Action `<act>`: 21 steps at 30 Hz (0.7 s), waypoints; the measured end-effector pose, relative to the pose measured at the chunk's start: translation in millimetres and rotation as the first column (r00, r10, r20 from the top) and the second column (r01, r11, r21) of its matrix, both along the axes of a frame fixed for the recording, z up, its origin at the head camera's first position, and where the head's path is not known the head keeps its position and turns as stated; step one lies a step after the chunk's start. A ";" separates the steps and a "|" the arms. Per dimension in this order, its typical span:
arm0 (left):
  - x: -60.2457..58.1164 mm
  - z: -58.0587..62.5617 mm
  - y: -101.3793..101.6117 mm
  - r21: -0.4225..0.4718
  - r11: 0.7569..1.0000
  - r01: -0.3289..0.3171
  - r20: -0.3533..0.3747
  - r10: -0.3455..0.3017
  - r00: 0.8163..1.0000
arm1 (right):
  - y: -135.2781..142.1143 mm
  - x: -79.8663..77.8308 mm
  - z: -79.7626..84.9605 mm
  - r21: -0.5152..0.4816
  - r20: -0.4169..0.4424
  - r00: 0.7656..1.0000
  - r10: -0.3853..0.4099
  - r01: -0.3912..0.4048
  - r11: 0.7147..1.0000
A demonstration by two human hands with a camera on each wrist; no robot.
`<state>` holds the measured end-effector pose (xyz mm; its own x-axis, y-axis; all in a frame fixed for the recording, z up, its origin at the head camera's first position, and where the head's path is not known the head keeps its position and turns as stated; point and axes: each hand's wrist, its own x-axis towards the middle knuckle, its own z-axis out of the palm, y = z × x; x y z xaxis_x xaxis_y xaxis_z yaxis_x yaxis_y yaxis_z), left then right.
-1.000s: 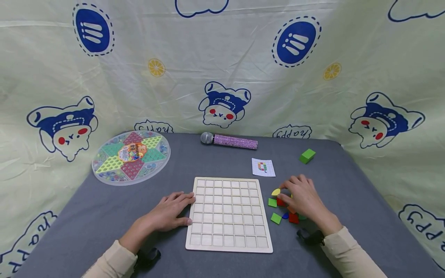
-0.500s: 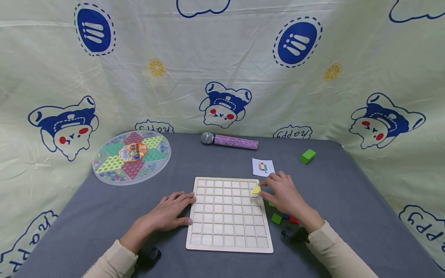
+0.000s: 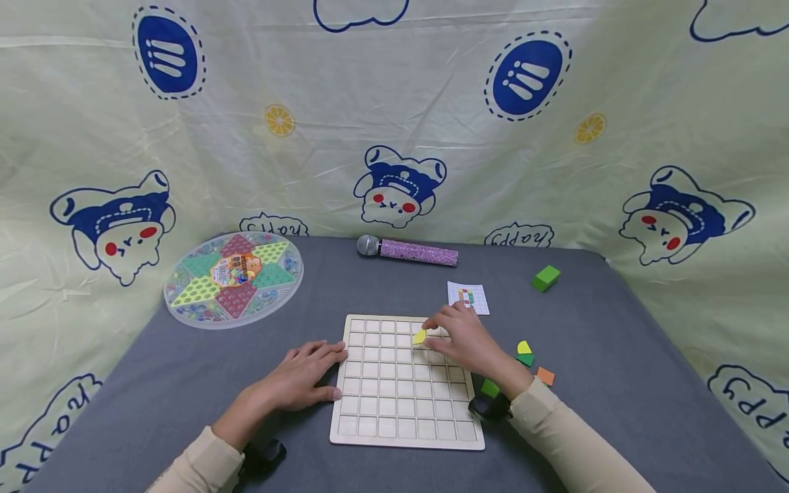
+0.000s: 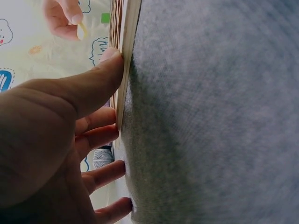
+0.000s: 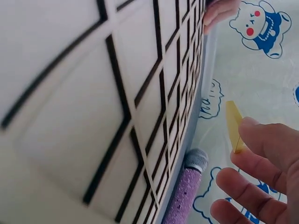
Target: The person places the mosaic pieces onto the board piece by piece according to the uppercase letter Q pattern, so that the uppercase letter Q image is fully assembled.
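Note:
A yellow tile with a rounded side is pinched between the thumb and forefinger of my right hand, above the upper right part of a wooden grid board. In the right wrist view the yellow tile shows edge-on, clear of the board's surface. My left hand rests at the board's left edge with its fingers stretched out. The left wrist view shows the left thumb and fingertips touching the board's side.
Right of the board lie loose tiles, among them a yellow one and an orange one, others hidden under my right arm. Behind are a printed card, a green block, a glittery microphone and a round Chinese checkers board.
My right hand has picked up the yellow tile from the loose pile and carried it left over the grid board. The left hand has stayed in place.

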<state>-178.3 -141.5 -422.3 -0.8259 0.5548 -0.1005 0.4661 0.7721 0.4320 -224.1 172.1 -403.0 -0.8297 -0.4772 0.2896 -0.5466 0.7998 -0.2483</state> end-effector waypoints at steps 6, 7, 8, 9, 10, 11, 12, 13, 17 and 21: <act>0.3 -0.2 0.1 0.002 1.000 0.003 0.001 -0.003 1.000 | -13.3 -5.2 -0.7 -0.005 0.037 0.999 0.038 -0.038 0.999; 0.3 -0.2 0.0 0.003 1.000 0.003 0.001 -0.003 1.000 | -15.7 -6.3 -0.8 -0.009 0.045 0.998 0.046 -0.045 0.999; 0.3 -0.3 -0.1 0.005 1.000 0.003 0.003 -0.003 1.000 | -17.9 -7.3 -0.9 -0.010 0.053 0.997 0.050 -0.050 0.999; 0.2 -0.4 -0.3 0.007 1.000 0.004 0.004 -0.004 1.000 | -20.2 -8.3 -0.9 -0.009 0.068 0.996 0.050 -0.050 0.999; 0.2 -0.8 -0.3 0.007 1.000 0.006 0.003 -0.006 1.000 | -22.4 -9.4 -1.4 -0.006 0.074 0.996 0.053 -0.053 0.999; 0.1 -1.2 -0.5 0.008 1.000 0.008 0.001 -0.008 1.000 | -24.4 -10.5 -1.8 -0.001 0.080 0.995 0.055 -0.055 0.998; 0.0 -1.8 -0.7 0.009 1.000 0.010 0.000 -0.010 1.000 | -26.4 -11.4 -2.1 0.002 0.087 0.995 0.056 -0.057 0.998; 0.0 -2.5 -0.9 0.010 1.000 0.013 -0.003 -0.013 1.000 | -28.4 -12.3 -2.3 0.006 0.091 0.994 0.057 -0.058 0.998; -0.7 -3.9 -1.3 0.012 1.000 0.018 -0.012 -0.018 1.000 | -34.3 -15.7 -2.2 0.012 0.112 0.992 0.061 -0.063 0.998; -1.2 -3.7 -1.1 0.010 1.000 0.017 -0.011 -0.017 1.000 | -39.7 -18.4 -1.2 0.029 0.139 0.988 0.068 -0.073 0.997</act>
<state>-179.5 -142.6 -426.0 -0.8173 0.5697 -0.0859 0.4838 0.7596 0.4347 -242.5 132.4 -404.2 -0.8244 -0.5437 0.1574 -0.5646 0.7695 -0.2987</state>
